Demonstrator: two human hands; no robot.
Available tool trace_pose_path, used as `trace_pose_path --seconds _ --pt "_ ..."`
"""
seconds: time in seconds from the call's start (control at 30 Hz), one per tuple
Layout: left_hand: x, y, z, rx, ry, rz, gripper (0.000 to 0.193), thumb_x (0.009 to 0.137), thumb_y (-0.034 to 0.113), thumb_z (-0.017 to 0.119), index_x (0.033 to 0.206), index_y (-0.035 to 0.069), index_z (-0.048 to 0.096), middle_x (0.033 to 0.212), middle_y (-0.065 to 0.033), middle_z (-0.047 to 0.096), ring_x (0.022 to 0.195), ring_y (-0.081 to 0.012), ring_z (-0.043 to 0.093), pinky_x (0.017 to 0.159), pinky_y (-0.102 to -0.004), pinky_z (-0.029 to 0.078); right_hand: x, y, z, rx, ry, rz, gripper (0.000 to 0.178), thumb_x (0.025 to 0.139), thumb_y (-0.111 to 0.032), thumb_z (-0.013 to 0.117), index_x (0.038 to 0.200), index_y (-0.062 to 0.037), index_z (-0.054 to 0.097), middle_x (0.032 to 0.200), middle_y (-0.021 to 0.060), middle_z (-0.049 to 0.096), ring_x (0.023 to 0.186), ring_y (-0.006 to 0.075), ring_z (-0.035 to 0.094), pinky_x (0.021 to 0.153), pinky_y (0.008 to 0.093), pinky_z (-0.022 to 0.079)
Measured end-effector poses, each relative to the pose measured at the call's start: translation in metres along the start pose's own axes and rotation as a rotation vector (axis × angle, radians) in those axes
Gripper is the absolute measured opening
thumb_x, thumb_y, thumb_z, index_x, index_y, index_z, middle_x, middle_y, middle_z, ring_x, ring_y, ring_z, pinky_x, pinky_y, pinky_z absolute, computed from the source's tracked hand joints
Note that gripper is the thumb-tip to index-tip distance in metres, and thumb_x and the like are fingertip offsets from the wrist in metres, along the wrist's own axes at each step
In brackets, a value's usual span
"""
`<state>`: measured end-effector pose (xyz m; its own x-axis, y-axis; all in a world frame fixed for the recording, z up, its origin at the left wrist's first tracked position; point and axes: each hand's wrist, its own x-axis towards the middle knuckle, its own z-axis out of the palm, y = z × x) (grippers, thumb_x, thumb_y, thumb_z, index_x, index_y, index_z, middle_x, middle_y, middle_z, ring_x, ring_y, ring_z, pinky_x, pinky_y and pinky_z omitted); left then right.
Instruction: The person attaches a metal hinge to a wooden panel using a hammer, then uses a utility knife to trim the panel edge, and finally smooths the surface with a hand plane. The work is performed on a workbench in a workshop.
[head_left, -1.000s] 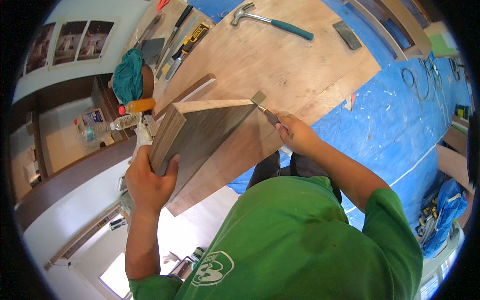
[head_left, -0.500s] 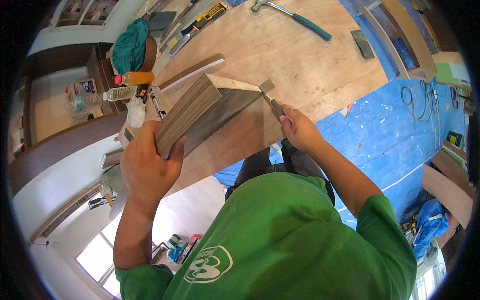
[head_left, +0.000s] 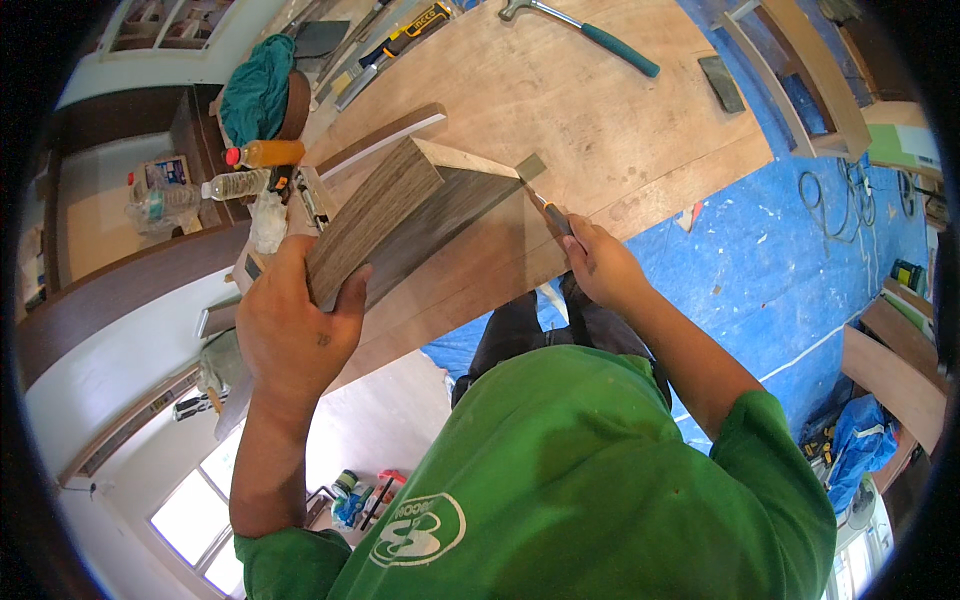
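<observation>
My left hand point(head_left: 300, 330) is closed round the near end of a grey-brown wood-grain panel point(head_left: 375, 215), thumb on one side and fingers on the other. The panel stands tilted above the workbench, its pale raw edge uppermost. At its far right corner, a short flat strip point(head_left: 530, 167) of similar colour sticks out. My right hand point(head_left: 605, 262) grips the dark and orange handle of a slim metal-shafted hand tool point(head_left: 550, 212). The tool's tip meets that corner beside the strip; its exact shape is too small to make out.
On the plywood workbench point(head_left: 620, 140) lie a claw hammer point(head_left: 600, 40), a dark flat block point(head_left: 720, 84) and a narrow trim strip point(head_left: 380, 138). Bottles point(head_left: 265, 153), a green cloth point(head_left: 258, 90) and several tools line its left and far sides. Blue sheeting point(head_left: 740, 270) covers the floor at right.
The tool and my right hand have shifted slightly down at the panel's corner. The panel has tilted a little, and my left hand keeps its hold.
</observation>
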<state>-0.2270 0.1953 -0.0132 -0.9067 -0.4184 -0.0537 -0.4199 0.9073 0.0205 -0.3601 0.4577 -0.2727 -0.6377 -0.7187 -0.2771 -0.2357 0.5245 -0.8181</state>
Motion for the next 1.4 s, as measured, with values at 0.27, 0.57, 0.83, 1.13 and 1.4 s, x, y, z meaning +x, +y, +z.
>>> trace_pose_path --seconds 0.27,0.57,0.83,1.13,1.4 --pt "0.001 0.003 -0.002 -0.017 0.015 -0.007 0.045 0.083 0.031 0.083 0.111 0.004 0.062 0.088 -0.0183 0.07 0.078 -0.0393 0.071 0.067 -0.0459 0.055 -0.009 -0.004 0.0 -0.035 -0.023 0.111 0.032 0.103 -0.02 0.054 0.131 -0.0051 0.055 0.104 0.0261 0.064 0.097 0.0473 0.065 0.081 0.0531 0.053" --pt "0.003 0.006 -0.006 -0.021 -0.005 -0.013 0.043 0.087 0.032 0.083 0.11 0.004 0.062 0.087 -0.0202 0.072 0.081 -0.0364 0.075 0.068 -0.0425 0.057 -0.02 -0.005 0.0 0.0 0.074 -0.014 0.027 0.103 -0.017 0.054 0.126 -0.0037 0.054 0.1 0.0267 0.064 0.092 0.0487 0.063 0.078 0.0539 0.051" --pt "0.002 0.007 -0.007 -0.027 0.005 -0.023 0.042 0.081 0.031 0.083 0.107 0.005 0.061 0.086 -0.0191 0.07 0.08 -0.0399 0.07 0.069 -0.0478 0.055 -0.022 -0.001 -0.006 0.102 -0.016 0.049 0.032 0.105 -0.017 0.05 0.132 -0.002 0.055 0.097 0.0244 0.065 0.09 0.0413 0.066 0.081 0.0465 0.052" --pt "0.001 0.008 -0.004 -0.008 0.001 -0.021 0.044 0.081 0.031 0.084 0.108 0.004 0.062 0.084 -0.0188 0.07 0.076 -0.0383 0.071 0.066 -0.0448 0.055 -0.001 -0.006 0.0 0.179 0.004 0.043 0.034 0.105 -0.018 0.051 0.135 -0.0029 0.053 0.106 0.027 0.065 0.099 0.0465 0.065 0.085 0.053 0.051" --pt "-0.001 0.008 -0.003 -0.006 0.016 -0.003 0.045 0.082 0.032 0.083 0.107 0.003 0.062 0.083 -0.018 0.069 0.073 -0.0368 0.071 0.063 -0.0441 0.054 0.004 -0.01 -0.003 0.185 -0.012 0.039 0.035 0.104 -0.019 0.051 0.135 -0.002 0.053 0.112 0.0277 0.066 0.105 0.0464 0.065 0.088 0.0518 0.051"
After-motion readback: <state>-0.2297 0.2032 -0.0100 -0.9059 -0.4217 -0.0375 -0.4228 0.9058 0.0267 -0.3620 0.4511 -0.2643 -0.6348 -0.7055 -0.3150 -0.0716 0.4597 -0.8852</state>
